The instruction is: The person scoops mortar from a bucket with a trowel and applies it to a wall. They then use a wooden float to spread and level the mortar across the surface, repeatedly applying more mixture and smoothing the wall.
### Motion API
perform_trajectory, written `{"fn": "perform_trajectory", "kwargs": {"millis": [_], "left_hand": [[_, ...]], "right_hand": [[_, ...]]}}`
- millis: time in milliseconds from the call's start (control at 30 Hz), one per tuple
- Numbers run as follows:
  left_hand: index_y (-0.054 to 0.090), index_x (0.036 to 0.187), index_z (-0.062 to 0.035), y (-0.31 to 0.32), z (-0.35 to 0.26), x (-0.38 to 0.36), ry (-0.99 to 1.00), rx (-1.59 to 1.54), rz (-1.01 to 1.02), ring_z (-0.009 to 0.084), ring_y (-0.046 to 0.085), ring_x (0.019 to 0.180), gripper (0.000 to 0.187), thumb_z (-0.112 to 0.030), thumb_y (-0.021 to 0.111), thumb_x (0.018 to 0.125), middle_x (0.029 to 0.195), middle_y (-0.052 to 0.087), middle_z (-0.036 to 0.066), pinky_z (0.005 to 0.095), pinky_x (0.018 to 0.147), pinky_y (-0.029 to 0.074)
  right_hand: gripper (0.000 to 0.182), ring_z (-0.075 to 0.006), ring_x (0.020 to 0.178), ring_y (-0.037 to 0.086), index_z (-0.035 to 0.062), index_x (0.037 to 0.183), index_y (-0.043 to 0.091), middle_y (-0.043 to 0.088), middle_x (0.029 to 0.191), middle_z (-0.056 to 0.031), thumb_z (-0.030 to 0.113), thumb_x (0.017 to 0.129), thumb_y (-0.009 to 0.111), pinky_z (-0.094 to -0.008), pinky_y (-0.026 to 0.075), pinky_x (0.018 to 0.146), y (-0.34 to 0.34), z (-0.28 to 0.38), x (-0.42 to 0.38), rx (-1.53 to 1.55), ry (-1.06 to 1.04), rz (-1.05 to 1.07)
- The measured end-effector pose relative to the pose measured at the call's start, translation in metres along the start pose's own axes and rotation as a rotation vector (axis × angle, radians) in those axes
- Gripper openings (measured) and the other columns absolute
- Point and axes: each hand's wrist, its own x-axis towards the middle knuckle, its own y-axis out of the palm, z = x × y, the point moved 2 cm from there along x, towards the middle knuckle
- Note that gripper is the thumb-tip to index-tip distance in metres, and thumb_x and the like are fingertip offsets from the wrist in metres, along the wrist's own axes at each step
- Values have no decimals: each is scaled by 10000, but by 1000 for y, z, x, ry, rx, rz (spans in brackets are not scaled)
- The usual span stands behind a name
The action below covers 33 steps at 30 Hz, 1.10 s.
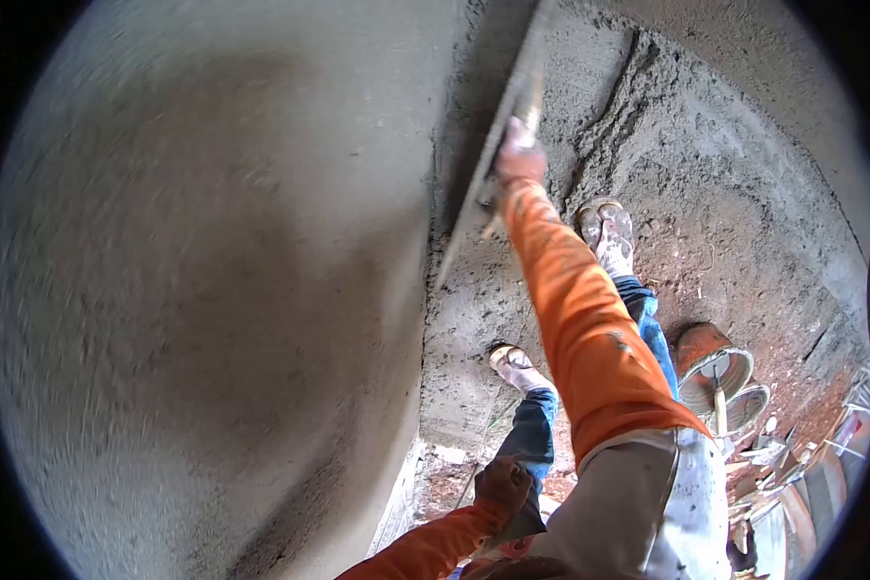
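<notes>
My right hand [522, 155] reaches far forward, its fingers closed around the handle of a long plastering float [483, 179]. The float's thin, straight blade is tilted and blurred, with its length along the grey plastered wall [242, 242]. My left hand [503, 485] is curled into a fist low in the view, close to my bent left leg. Whether it has anything in it is hidden.
My two mud-spattered feet [609, 232] stand on the rough, mortar-covered floor [725, 213]. Right of my legs are an orange bucket [708, 353] and a second bucket [747, 411], with a wooden-handled tool [720, 411]. Scrap pieces [793, 503] lie at lower right.
</notes>
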Motion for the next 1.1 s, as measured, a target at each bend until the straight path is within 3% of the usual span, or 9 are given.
{"fn": "perform_trajectory", "kwargs": {"millis": [133,200,267,367,533,833,1033,1067,1100], "left_hand": [[531,674,-91,-8,6,-6,38,-16,16,287,569,656,161,-222,624,673,698,572,83,402,577,459],[525,668,-91,-6,10,-11,16,5,31,291,573,668,162,-220,623,672,705,573,91,400,579,460],[521,661,-90,-5,12,-14,29,-6,2,296,574,671,165,-218,625,670,706,574,95,404,583,461],[524,657,-89,1,24,-23,25,38,-43,301,576,680,164,-215,630,666,711,577,97,413,596,462],[568,793,-60,-9,17,-21,-17,32,1,312,580,736,225,-252,609,684,755,589,124,419,663,474],[566,833,-63,-18,36,-42,109,174,-17,323,575,746,260,-274,608,687,758,590,126,432,677,464],[521,1014,-67,-52,77,-131,280,85,-237,376,484,1037,371,-248,600,700,1096,504,209,442,837,424],[494,1101,-102,-50,96,-147,716,319,-193,388,475,1056,449,-273,617,704,1159,473,207,454,863,412],[494,1101,-102,-50,96,-179,708,319,-195,388,475,1056,449,-273,617,704,1159,473,207,454,863,412]], "right_hand": [[731,-401,932,554,-71,988,577,592,911,-280,602,828,343,-427,414,830,-60,-36,3,101,-10,12],[756,-407,922,551,-80,982,574,590,904,-287,621,823,339,-420,410,835,-51,-42,-13,223,-121,104],[669,-382,855,574,-45,1019,568,599,882,-261,566,860,348,-394,442,777,-27,-22,-44,-45,-250,146],[788,-438,901,545,-53,1088,530,596,880,-273,654,813,315,-432,434,787,36,-15,-67,-182,-232,237],[929,-427,1081,458,-93,1158,459,496,1088,-338,722,778,225,-416,340,943,38,28,-93,-174,-208,353],[739,-420,1025,497,-90,1088,446,522,1048,-304,593,809,404,-426,363,920,-114,216,-267,23,-510,393],[641,-445,757,558,-97,951,447,560,777,-281,530,820,456,-473,443,711,-273,311,-500,314,-657,433],[595,-441,774,561,-73,967,436,564,782,-284,494,801,509,-474,446,712,-301,322,-540,344,-668,532],[562,-438,791,564,-48,984,424,569,787,-287,457,782,563,-474,448,714,-328,334,-577,374,-681,633]]}}
